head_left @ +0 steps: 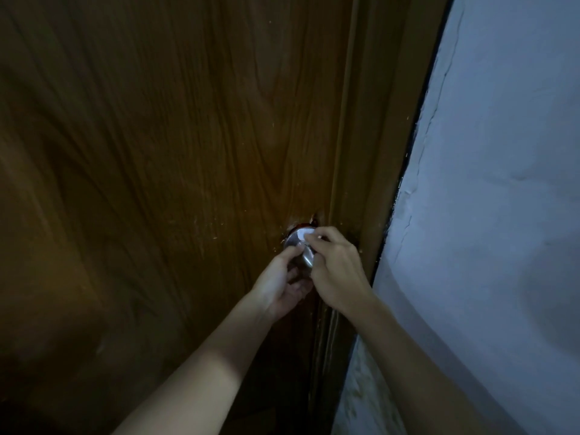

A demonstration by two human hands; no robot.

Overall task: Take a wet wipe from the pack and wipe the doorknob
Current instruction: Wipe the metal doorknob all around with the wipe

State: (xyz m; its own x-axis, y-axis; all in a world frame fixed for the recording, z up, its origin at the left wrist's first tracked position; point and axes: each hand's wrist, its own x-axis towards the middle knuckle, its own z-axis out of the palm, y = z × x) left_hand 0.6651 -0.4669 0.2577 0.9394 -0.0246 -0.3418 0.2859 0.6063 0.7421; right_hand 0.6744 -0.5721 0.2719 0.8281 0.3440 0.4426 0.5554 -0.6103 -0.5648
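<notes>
A round silver doorknob [298,250] sticks out of the brown wooden door [175,146] near its right edge. My right hand [334,271] pinches a small white wet wipe [306,234] and presses it on the top of the knob. My left hand [279,285] cups the knob from below and the left, thumb on its front face. The wipe pack is not in view.
The door frame [376,146] runs along the right of the door. A pale painted wall [489,215] with cracks fills the right side. The light is dim.
</notes>
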